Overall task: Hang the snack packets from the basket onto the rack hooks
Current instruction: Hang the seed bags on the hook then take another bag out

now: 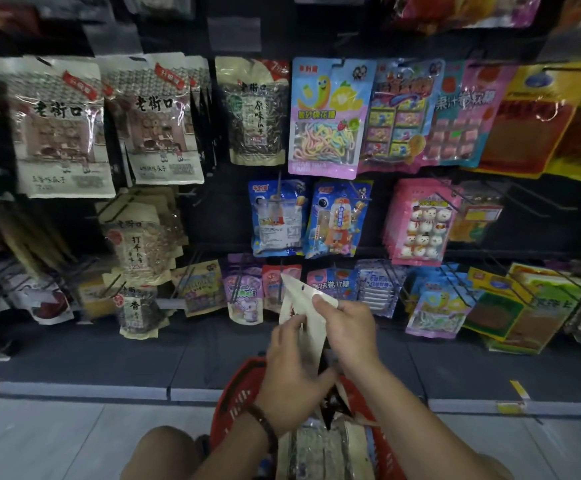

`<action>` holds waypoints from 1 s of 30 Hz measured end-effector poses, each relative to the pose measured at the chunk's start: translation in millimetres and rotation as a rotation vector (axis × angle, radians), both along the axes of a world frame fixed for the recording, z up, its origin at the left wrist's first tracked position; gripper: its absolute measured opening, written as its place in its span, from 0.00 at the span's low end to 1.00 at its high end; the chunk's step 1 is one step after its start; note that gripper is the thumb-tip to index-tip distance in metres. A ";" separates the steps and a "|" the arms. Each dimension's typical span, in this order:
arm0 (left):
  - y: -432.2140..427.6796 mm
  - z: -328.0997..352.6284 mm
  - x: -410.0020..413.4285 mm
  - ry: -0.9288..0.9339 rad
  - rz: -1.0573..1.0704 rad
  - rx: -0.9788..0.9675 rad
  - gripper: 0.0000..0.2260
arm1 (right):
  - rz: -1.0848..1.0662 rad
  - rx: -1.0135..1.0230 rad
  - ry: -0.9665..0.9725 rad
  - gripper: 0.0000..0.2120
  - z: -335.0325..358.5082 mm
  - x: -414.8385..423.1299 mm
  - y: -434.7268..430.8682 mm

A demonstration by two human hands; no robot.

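A cream snack packet (301, 299) is held upright above the red basket (233, 396), its top corner with the hang hole pointing up toward the lower rack row. My left hand (291, 372) grips its lower left side. My right hand (346, 329) pinches its upper right edge. More packets (320, 448) lie in the basket between my forearms. The black rack (220, 209) in front carries rows of hanging snack packets, with a bare hook (192, 194) near the middle.
Seed packets (60, 126) hang at the upper left, colourful candy packets (327, 116) at the upper right. A low dark base shelf (109, 355) runs under the rack. Grey floor tiles (57, 441) lie at the left. My knee (164, 452) is beside the basket.
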State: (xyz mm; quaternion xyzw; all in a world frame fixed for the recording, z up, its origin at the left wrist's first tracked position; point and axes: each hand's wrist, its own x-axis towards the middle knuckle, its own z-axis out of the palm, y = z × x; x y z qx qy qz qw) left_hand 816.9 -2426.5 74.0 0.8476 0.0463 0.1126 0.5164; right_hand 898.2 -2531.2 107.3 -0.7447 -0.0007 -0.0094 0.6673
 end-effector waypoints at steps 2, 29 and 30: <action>-3.6 1.1 5.4 0.002 -0.009 -0.070 0.36 | -0.015 -0.106 -0.013 0.30 7.4 -5.5 7.3; 122.5 97.8 38.6 -0.058 0.174 -0.386 0.09 | 0.304 -0.017 -0.069 0.02 75.1 40.7 24.4; 126.7 104.6 38.2 -0.067 0.187 -0.420 0.08 | 0.329 -0.008 -0.066 0.04 83.0 41.8 29.1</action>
